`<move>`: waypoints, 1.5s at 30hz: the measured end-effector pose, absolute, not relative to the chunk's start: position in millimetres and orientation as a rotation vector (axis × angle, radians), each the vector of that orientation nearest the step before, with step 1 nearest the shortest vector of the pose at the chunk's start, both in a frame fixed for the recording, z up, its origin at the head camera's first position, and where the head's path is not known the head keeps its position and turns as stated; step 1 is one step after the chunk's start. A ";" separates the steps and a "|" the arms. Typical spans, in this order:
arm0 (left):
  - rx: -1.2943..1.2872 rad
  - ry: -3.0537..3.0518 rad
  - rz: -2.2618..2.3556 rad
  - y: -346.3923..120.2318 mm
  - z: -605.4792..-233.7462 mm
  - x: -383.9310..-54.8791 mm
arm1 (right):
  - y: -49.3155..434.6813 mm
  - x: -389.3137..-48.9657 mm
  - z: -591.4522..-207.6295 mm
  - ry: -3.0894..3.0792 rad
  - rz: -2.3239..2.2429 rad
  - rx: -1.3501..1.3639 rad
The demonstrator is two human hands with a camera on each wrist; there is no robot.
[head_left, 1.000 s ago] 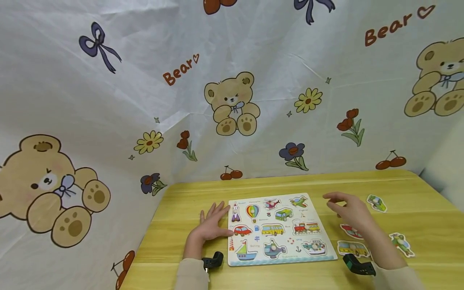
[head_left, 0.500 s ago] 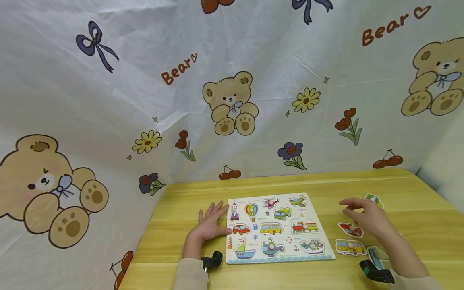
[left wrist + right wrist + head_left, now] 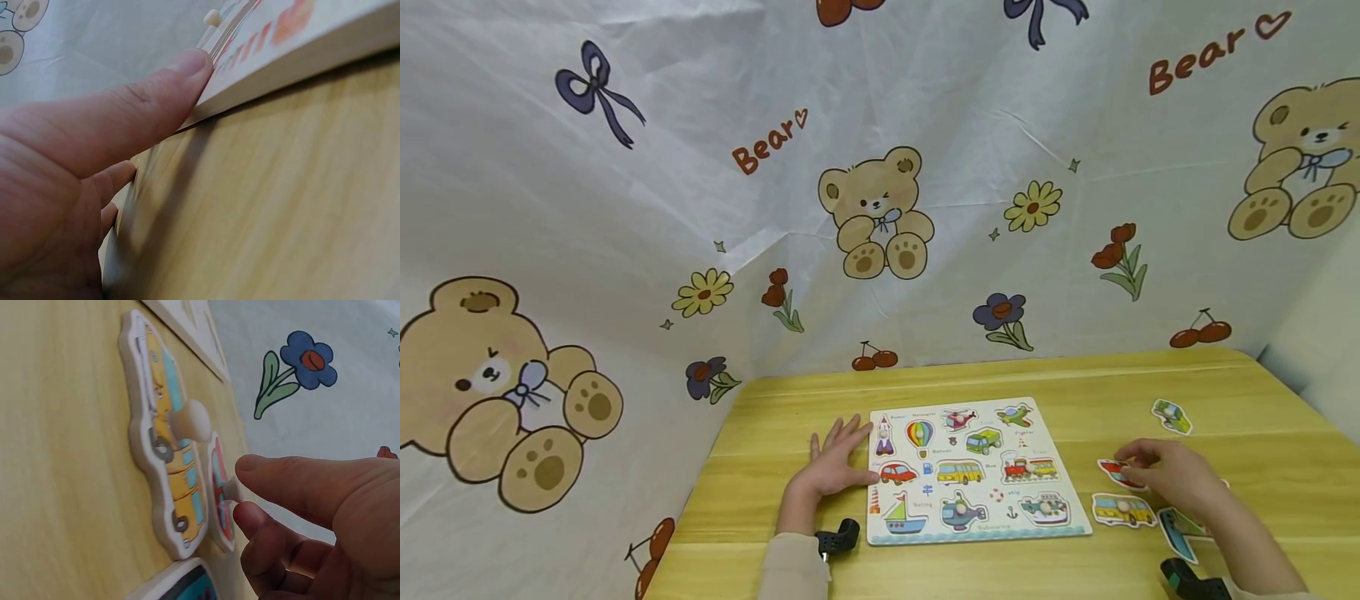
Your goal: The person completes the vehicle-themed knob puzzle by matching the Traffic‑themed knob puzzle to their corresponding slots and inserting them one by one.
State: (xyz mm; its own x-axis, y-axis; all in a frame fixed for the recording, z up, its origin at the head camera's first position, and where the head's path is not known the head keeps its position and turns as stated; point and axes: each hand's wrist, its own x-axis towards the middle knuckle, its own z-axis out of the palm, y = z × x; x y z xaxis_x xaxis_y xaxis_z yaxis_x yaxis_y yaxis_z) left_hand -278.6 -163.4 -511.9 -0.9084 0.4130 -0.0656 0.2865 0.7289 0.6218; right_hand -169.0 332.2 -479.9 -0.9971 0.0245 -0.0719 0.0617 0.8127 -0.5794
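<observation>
A wooden knob-puzzle board (image 3: 925, 492) printed with vehicles lies on the table. My left hand (image 3: 832, 469) rests at its left side, fingers spread; in the left wrist view the thumb (image 3: 169, 81) touches the board's edge. My right hand (image 3: 1180, 475) is at a red car puzzle piece (image 3: 1114, 472) right of the board and partly covers it. In the right wrist view the thumb and forefinger stand either side of the piece's pale knob (image 3: 232, 489), with a small gap showing. Nearer me lies a yellow bus piece (image 3: 1123, 510) with its own knob (image 3: 192, 420).
A green piece (image 3: 1172, 417) lies farther back on the right. A blue piece (image 3: 1177, 533) and another, partly hidden, are by the right forearm. The wooden table (image 3: 985, 575) meets a bear-print cloth (image 3: 940, 325) behind.
My right hand has moved right, then down toward me to the red car piece, and the green piece shows fully again. The left hand keeps its place at the board.
</observation>
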 end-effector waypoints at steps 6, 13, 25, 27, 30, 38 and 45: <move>0.563 2.727 0.937 -163.2 -512.8 -279.5 | 332.9 -168.6 -485.4 2.912 -0.935 0.078; 0.566 2.727 0.937 -163.3 -513.3 -280.5 | 331.4 -169.7 -486.7 2.952 -0.904 0.086; 0.558 2.732 0.934 -164.3 -513.8 -280.5 | 324.0 -171.1 -476.1 2.978 -0.928 0.144; 0.559 2.733 0.929 -164.3 -513.7 -280.2 | 320.8 -170.5 -474.7 2.984 -0.943 0.135; 0.564 2.728 0.928 -164.4 -513.9 -279.8 | 315.7 -170.5 -473.8 2.984 -0.963 0.131; 0.555 2.720 0.934 -164.7 -516.5 -281.5 | 302.7 -172.8 -471.4 3.029 -0.931 0.101; 0.560 2.729 0.921 -165.3 -516.3 -281.8 | 288.5 -173.2 -470.8 3.064 -0.961 0.055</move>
